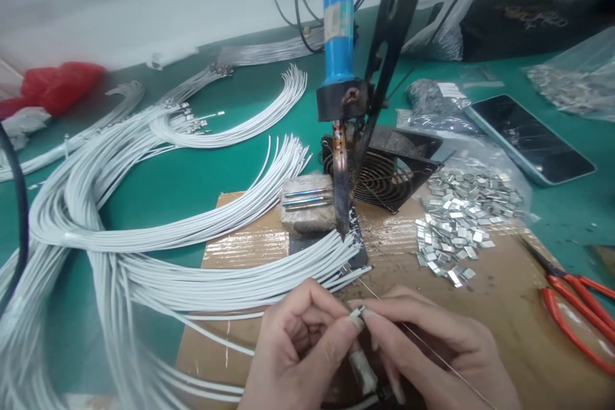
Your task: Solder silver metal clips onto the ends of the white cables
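Between the fingertips of my two hands is a small white wire end (354, 313) with a shiny, greenish-looking metal piece (362, 309) at its tip. My left hand (307, 346) is closed, pinching the white side with thumb and forefinger. My right hand (427, 339) pinches the metal side. A thin solder wire (444, 360) runs past the right fingers. Below the fingertips shows a whitish wrapped thing (364, 371), partly hidden. Just beyond the hands, a soldering iron (340, 173) hangs tip-down in its stand, above the ends of a white wire bundle (230, 278).
More white wire bundles (192, 230) spread leftward. A worn block (307, 218) and a fan (384, 166) flank the iron. Loose metal tabs (446, 237) lie on the cardboard (504, 307), right. Red-handled scissors (571, 295) and a phone (533, 138) are farther right.
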### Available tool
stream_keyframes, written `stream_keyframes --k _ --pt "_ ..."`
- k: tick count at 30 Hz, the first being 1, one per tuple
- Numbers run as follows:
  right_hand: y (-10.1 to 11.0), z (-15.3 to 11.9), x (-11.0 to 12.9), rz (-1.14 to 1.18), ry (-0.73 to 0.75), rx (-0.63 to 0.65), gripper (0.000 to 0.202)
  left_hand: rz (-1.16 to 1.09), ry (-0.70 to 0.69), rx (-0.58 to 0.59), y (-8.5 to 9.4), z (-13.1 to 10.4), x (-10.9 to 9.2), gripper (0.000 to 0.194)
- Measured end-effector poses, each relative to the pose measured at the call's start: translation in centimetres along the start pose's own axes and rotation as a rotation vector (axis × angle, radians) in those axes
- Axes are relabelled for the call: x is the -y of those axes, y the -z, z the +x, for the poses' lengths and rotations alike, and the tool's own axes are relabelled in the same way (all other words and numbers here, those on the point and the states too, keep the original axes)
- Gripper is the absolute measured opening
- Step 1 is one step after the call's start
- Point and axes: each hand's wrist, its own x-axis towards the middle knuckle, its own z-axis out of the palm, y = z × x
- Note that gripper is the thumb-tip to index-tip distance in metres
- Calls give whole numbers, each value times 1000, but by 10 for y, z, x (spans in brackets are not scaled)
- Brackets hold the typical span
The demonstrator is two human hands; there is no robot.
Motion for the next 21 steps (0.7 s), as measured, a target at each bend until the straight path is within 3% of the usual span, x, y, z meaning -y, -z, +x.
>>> stream_keyframes --k 5,10,12,16,21 --pt "10 1 -6 236 -202 88 28 43 17 51 -1 0 -6 56" --pt "26 2 -5 325 -479 272 37 170 100 141 3 -3 -9 58" --pt "31 5 -2 202 -412 298 33 235 118 161 5 -3 -8 60" --pt "31 8 10 -158 -119 271 21 274 109 131 6 -1 -7 63" --pt "21 5 25 -177 -74 150 22 312 84 58 -4 -1 -13 53"
